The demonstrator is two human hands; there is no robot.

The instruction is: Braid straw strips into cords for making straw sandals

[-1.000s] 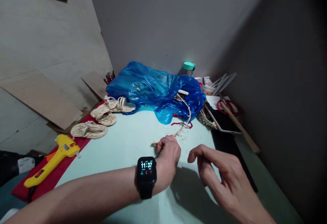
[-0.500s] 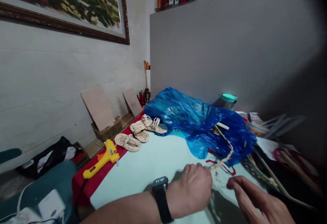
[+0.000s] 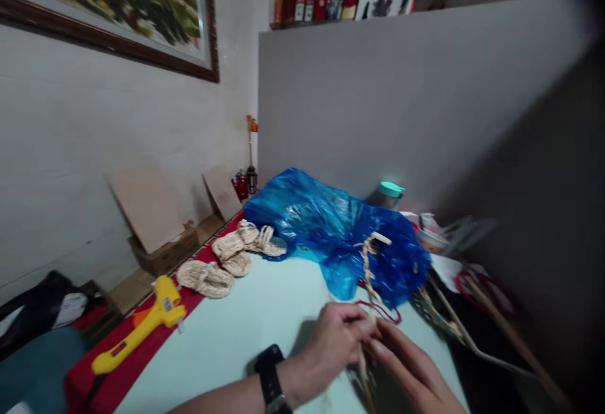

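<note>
A twisted straw cord [image 3: 367,269] runs down from a blue plastic bag [image 3: 307,212] to my hands, and its loose strands hang below them, blurred. My left hand [image 3: 331,341], with a black watch on the wrist, is closed on the cord. My right hand [image 3: 409,363] meets it from the right, its fingertips pinched on the same cord; the exact grip is blurred. A white stick [image 3: 380,237] lies by the cord's upper end on the bag. Behind my fingers curls a red string [image 3: 390,319].
Small woven straw sandals [image 3: 207,278] sit along the table's left side. A yellow glue gun [image 3: 142,326] lies on the red cloth [image 3: 82,373]. At the right are a basket [image 3: 439,313], red-handled scissors [image 3: 466,281] and a wooden stick [image 3: 515,341]. A teal-lidded bottle [image 3: 391,190] stands behind the bag.
The view has tilted up and turned left, then slightly back right. My right hand, apart from the cord before, has come in against my left hand and the cord.
</note>
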